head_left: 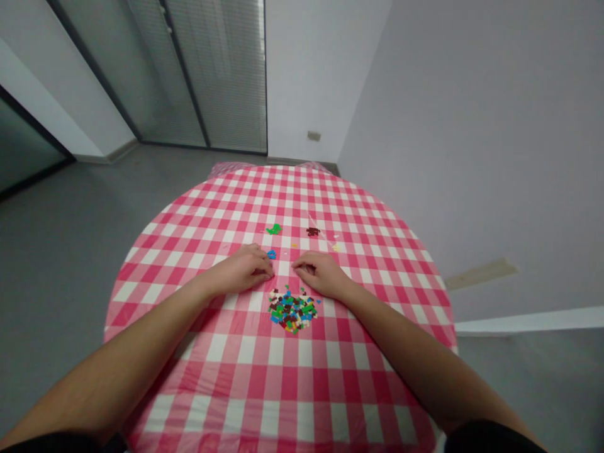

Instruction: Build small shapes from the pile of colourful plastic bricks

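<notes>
Barely apart, left hand, right hand

A heap of small plastic bricks — green, blue, brown, white, red, yellow — lies loose on pink-check cloth; sep. green clump, dark brown clump & single blue pc sit further out.

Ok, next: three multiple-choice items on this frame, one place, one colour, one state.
1. Where is the heap of small bricks relative to the left hand and right hand?
A) Farther from the person
B) Nearer the person
C) Under the left palm
2. Tablecloth colours?
A) Pink and white
B) Blue and white
C) Green and yellow
3. How do the hands lie?
A) Palms up
B) Fists raised high
C) Palms down, fingers curled

1 B: the heap sits between the forearms.
2 A: the cloth shows a pink-and-white check.
3 C: the backs of both hands face up.
</notes>
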`<state>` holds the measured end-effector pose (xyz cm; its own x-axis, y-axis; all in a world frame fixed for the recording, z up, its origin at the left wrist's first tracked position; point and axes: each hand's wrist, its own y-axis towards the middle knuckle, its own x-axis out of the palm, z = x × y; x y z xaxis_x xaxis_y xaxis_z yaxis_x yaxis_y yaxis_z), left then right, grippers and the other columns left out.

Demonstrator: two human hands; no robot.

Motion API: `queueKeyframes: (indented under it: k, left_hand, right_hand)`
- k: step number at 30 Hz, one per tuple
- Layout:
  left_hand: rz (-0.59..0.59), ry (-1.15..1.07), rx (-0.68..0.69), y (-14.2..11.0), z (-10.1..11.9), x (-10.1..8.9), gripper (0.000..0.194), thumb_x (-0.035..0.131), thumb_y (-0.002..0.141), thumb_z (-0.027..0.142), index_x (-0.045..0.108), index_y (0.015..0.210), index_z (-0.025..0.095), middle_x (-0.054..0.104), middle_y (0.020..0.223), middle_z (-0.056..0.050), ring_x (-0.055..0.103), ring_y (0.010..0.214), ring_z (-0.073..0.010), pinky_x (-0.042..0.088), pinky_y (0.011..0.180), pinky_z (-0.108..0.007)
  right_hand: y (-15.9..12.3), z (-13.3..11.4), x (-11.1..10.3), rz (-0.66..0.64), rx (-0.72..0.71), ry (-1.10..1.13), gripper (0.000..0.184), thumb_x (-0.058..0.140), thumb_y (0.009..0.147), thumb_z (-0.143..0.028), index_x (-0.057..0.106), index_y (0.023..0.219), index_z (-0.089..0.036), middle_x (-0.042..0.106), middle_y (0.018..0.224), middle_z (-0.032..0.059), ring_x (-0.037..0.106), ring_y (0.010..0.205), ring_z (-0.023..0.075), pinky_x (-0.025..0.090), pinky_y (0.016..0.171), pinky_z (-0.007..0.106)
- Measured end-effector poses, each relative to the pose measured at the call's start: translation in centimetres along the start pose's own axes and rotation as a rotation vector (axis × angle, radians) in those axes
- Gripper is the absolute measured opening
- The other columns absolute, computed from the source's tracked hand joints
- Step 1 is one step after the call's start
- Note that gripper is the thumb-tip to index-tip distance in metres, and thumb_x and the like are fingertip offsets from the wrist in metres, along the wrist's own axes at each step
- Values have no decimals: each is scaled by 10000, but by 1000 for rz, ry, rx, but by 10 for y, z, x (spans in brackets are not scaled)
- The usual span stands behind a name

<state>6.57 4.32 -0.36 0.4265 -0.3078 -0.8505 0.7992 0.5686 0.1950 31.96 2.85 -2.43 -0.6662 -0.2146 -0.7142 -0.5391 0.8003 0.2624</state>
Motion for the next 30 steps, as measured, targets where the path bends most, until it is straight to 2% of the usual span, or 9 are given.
queueKeyframes:
  k: [2, 6, 8, 11, 16, 20, 22, 26, 30]
  left_hand:
    - [80, 20, -46, 0, -5, 0, 175, 569, 909, 234, 734, 854, 221, 718, 876, -46, 611, 850, -191, 431, 823, -348]
    - [338, 111, -220, 5, -24, 4, 211, 543, 920, 256, 739, 882, 189, 697, 871, -83, 607, 844, -216, 454, 802, -365]
    - [400, 153, -297, 9, -34, 8, 204, 558, 905, 250, 745, 866, 181, 696, 862, -92, 611, 830, -227, 462, 794, -370]
    - [407, 167, -358, 13, -44, 14, 182, 570, 888, 227, 748, 866, 194, 720, 878, -82, 629, 841, -233, 465, 824, -373]
    - [447, 128, -446, 11, -43, 15, 259, 554, 889, 237, 689, 1103, 186, 738, 943, -79, 649, 856, -238, 481, 783, -343]
    - [396, 202, -493, 7, -39, 11, 226, 536, 809, 165, 707, 955, 186, 738, 889, -62, 642, 858, -254, 487, 770, -360]
    - [347, 252, -464, 6, -38, 10, 239, 523, 780, 142, 726, 894, 195, 746, 885, -55, 643, 866, -261, 481, 810, -389]
    - [315, 303, -364, 8, -40, 11, 305, 489, 809, 146, 748, 964, 186, 751, 1029, -61, 654, 924, -261, 459, 879, -428]
    - [305, 337, -323, 10, -41, 14, 331, 460, 849, 156, 750, 1003, 191, 738, 1096, -61, 651, 954, -256, 444, 882, -437]
  right_hand:
    - [0, -1, 0, 1, -4, 0, 171, 580, 841, -118, 720, 931, -159, 708, 860, 70, 620, 756, 165, 467, 697, 276]
    - [0, -1, -1, 1, -4, -1, 168, 584, 840, -126, 719, 936, -158, 713, 874, 77, 628, 769, 172, 475, 711, 286]
    - [0, -2, -1, 4, -3, 4, 164, 587, 841, -133, 720, 934, -156, 712, 869, 79, 627, 765, 172, 477, 708, 286]
    - [0, -3, -2, 9, 2, 15, 162, 583, 850, -146, 720, 937, -151, 709, 870, 84, 625, 761, 171, 477, 704, 287]
    - [-1, -2, -1, 10, -4, 6, 153, 580, 866, -166, 717, 935, -156, 707, 864, 80, 626, 762, 169, 474, 705, 284]
    - [-1, 0, -1, 18, -22, 3, 142, 584, 868, -168, 715, 922, -153, 702, 844, 76, 622, 745, 165, 471, 695, 280]
    - [-1, 0, -1, 22, -24, 2, 139, 585, 866, -160, 715, 917, -154, 699, 838, 74, 619, 738, 163, 471, 688, 278]
    - [-3, -4, -2, 5, -51, -30, 142, 594, 866, -141, 720, 927, -162, 696, 848, 70, 625, 778, 168, 475, 712, 276]
    - [-8, -11, 0, -73, -119, -226, 186, 583, 920, -210, 738, 1016, -178, 667, 937, 88, 610, 821, 168, 446, 693, 263]
